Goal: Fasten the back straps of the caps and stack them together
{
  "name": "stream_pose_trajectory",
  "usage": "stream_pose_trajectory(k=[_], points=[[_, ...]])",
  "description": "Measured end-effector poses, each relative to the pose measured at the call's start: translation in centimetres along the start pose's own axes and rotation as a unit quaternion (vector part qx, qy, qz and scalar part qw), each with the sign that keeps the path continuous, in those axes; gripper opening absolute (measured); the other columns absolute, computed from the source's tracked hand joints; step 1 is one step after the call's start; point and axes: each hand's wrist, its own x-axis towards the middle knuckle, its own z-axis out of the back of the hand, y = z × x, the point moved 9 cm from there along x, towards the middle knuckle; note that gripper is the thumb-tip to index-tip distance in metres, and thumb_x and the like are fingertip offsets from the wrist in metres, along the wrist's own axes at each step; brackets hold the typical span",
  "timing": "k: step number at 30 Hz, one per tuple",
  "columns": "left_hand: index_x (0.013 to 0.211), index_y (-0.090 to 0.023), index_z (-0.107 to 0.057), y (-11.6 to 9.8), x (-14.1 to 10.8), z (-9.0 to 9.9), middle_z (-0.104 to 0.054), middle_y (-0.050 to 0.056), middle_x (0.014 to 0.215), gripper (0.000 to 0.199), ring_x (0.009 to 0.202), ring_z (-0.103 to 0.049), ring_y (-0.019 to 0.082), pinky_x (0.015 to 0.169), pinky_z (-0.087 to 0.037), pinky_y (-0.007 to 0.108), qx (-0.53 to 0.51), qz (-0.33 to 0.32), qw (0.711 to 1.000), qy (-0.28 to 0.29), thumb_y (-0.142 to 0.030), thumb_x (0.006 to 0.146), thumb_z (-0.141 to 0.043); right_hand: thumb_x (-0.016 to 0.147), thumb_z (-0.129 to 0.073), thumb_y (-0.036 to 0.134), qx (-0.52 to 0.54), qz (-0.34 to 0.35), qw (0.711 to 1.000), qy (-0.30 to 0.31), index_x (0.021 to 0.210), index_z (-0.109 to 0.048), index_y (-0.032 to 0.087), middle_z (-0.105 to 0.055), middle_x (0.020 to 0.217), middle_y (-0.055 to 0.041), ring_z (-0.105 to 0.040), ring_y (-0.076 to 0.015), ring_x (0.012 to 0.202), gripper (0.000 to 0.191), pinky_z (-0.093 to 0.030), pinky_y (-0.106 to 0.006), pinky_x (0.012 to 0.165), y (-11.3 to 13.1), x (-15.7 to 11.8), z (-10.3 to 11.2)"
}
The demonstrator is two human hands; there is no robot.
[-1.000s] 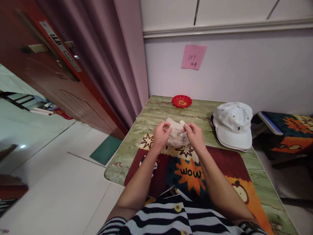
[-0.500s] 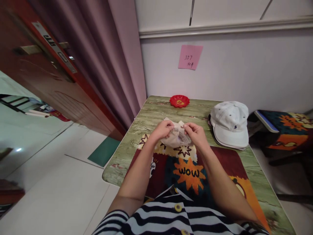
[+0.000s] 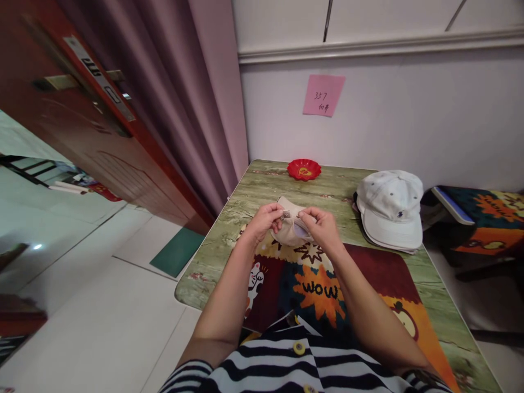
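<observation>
Shifted a little nearer the red dish since half a second ago. Left hand pinching the small metal buckle of the beige cap; right hand curled shut on its soft, rounded fabric. Stiff white cap right of the dish, well apart.

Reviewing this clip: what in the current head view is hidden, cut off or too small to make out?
- Beige cap: its front is covered by the left hand and right hand; the strap buckle between the fingertips is too small to read.
- Pink note: its second line is too small to read.
- Dark thing under the white cap: mostly hidden by that cap.
- Cushioned seat: cut off by the right edge.
</observation>
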Motion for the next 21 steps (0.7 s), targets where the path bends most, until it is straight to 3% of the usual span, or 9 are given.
stream_pose_trajectory(k=[11,15,21], points=[[0.076,-0.016,-0.058,-0.5,-0.4,-0.6,-0.053,-0.004,0.048,0.012,0.038,-0.048,0.007,0.042,-0.038,0.017,0.012,0.005,1.000,-0.008,-0.025,0.082,-0.064,0.084,-0.060,0.046,-0.068,0.028,0.997,0.025,0.076,-0.074,0.020,-0.068,0.067,-0.0015,-0.056,-0.0167,0.060,0.031,-0.038,-0.027,0.060,1.0,-0.5,-0.2],[0.076,-0.015,-0.058,-0.8,-0.6,-0.9,-0.055,-0.003,0.049,0.010,0.039,-0.050,0.007,0.044,-0.039,0.017,0.020,0.000,1.000,-0.010,-0.022,0.084,-0.061,0.082,-0.060,0.046,-0.085,0.007,0.996,0.020,0.074,-0.073,0.020,-0.065,0.062,-0.0005,-0.052,-0.0156,0.055,0.030,-0.036,-0.027,0.057,0.4,-0.4,0.2],[0.077,-0.016,-0.056,-0.8,-0.6,-1.1,-0.056,-0.003,0.050,0.008,0.040,-0.050,0.008,0.044,-0.041,0.017,0.019,-0.003,1.000,-0.016,-0.018,0.085,-0.058,0.081,-0.060,0.045,-0.014,-0.001,1.000,0.023,0.072,-0.071,0.019,-0.067,0.067,-0.0017,-0.053,-0.0158,0.059,0.030,-0.039,-0.026,0.058,-0.2,-0.2,-0.3]])
